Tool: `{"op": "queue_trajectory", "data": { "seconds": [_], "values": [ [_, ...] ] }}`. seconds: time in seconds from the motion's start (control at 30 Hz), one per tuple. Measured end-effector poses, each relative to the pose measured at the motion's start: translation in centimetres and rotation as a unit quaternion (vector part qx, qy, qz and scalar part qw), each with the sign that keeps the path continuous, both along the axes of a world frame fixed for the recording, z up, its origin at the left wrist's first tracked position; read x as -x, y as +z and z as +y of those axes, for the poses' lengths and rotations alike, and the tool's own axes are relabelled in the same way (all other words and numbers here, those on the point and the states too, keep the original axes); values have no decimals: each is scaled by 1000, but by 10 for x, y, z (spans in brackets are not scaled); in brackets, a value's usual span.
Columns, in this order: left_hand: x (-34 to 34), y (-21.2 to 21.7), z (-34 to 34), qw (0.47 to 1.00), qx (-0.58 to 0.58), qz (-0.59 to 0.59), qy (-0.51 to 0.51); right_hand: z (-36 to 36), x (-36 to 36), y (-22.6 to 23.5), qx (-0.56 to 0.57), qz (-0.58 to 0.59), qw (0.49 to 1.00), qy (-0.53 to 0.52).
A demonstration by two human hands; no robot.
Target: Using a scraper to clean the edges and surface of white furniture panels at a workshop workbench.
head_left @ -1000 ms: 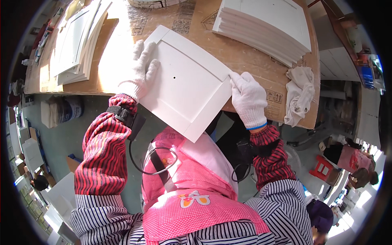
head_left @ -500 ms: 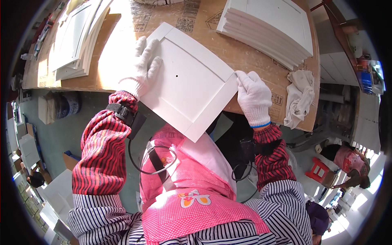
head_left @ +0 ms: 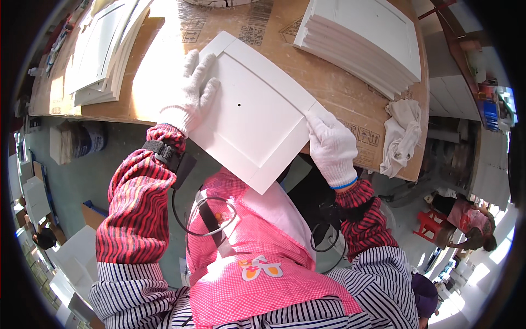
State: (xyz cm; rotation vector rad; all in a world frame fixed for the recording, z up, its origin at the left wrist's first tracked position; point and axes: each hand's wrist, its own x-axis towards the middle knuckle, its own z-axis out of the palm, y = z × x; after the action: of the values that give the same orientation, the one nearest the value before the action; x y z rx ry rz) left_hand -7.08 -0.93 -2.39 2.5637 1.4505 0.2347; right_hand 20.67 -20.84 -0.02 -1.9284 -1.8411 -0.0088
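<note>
A white framed cabinet door panel [head_left: 249, 118] with one small dark hole lies tilted at the table's front edge, its near corner jutting out over my lap. My left hand [head_left: 190, 93], in a white knit glove, rests along the panel's left side with its fingers stretched and spread. On the opposite side, my gloved right hand [head_left: 331, 142] is closed at the panel's right edge. Its fingertips press there, partly hidden, and whether anything small sits under them cannot be seen.
Stacks of similar white panels stand at the far right [head_left: 359, 46] and far left [head_left: 107, 49] of the cardboard-covered table [head_left: 263, 41]. A crumpled white cloth [head_left: 402, 137] lies at the right front. Beyond, at the right, a person [head_left: 471, 222] bends near a red stool [head_left: 430, 226].
My right hand has slid along the panel's right edge toward me and slightly left. My left hand stays in nearly the same place, and the panel has barely shifted.
</note>
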Motion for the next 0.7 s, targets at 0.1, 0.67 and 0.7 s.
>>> {"op": "queue_trajectory", "data": {
  "seconds": [0.1, 0.67, 0.7],
  "values": [
    [-2, 4, -2, 1000, 6, 5, 1, 8, -13, 3, 46, -27, 997, -61],
    [-2, 5, -3, 1000, 8, -17, 6, 1, -7, 11, 63, -10, 998, 30],
    [-2, 7, -4, 1000, -6, 1, 7, 1, -7, 10, 55, 0, 998, 30]
  ]
}}
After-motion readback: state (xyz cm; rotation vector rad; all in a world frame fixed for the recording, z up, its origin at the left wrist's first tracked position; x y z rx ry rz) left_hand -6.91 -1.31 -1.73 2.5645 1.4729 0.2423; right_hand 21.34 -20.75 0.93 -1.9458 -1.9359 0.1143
